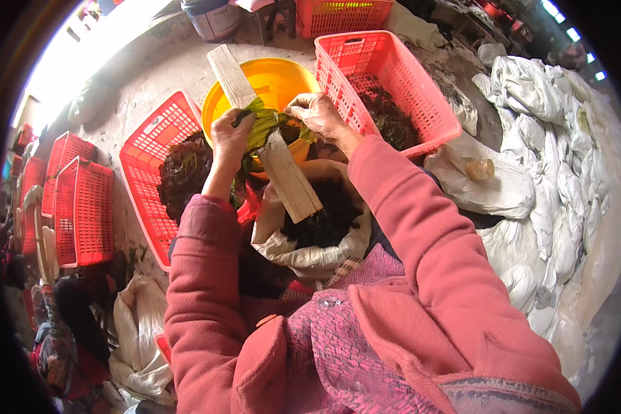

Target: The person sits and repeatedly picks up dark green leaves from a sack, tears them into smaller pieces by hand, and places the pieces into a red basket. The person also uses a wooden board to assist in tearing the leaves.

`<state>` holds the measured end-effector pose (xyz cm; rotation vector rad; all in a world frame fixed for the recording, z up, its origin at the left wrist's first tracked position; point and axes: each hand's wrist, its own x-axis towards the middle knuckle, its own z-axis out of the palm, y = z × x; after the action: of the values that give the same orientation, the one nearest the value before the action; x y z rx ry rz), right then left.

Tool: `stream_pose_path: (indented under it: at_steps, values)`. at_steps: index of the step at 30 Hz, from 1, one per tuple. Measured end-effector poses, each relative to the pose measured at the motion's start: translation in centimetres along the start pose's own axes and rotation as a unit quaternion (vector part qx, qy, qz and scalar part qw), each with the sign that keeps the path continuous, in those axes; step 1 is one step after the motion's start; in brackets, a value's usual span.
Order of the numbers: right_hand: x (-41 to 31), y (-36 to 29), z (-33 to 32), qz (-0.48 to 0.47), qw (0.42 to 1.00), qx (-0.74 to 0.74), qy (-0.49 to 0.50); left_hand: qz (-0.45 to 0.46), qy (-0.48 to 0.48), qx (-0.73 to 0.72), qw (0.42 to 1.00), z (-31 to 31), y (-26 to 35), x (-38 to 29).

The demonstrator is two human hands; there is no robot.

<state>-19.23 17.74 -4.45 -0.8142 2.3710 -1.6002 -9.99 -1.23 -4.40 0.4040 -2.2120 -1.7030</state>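
Observation:
My left hand (232,135) grips one end of a green, leafy frond (262,126), perhaps seaweed. Thumb and fingers of my right hand (315,115) pinch its other side. The frond is stretched over a wooden board (290,178), which lies across a yellow plastic bucket (284,77). Near me, the board's end reaches over an open white woven sack (290,253) holding dark material (328,207). A red plastic crate (147,139) at the left holds a dark, wet-looking leafy heap (185,171). Another red crate (424,93) at the right has similar dark fronds (385,116) inside.
More red crates (85,212) stand at the far left, and one (341,18) at the top. A white bucket (215,20) is at the upper left. White sacks (538,181) are piled along the right, with a small yellowish jar (480,169) on one. Part of a person (54,341) shows lower left.

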Motion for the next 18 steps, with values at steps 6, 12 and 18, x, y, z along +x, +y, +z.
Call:
stream_pose_path:
  at_steps: [6, 12, 18]
  values:
    - [1.0, 4.9, 0.1, 0.022, 0.994, -0.105, 0.013, 0.116, -0.003, 0.155, 0.981, 0.6, -2.6, 0.9]
    - [0.5, 3.8, -9.0, 0.049, 0.954, -0.212, 0.206, 0.115, 0.116, 0.215, 0.963, -5.7, -1.7, 1.1]
    - [-1.9, -0.1, -13.9, 0.014, 0.945, -0.059, 0.321, 0.029, 0.043, -0.076, 0.996, -5.3, 1.6, -0.8]
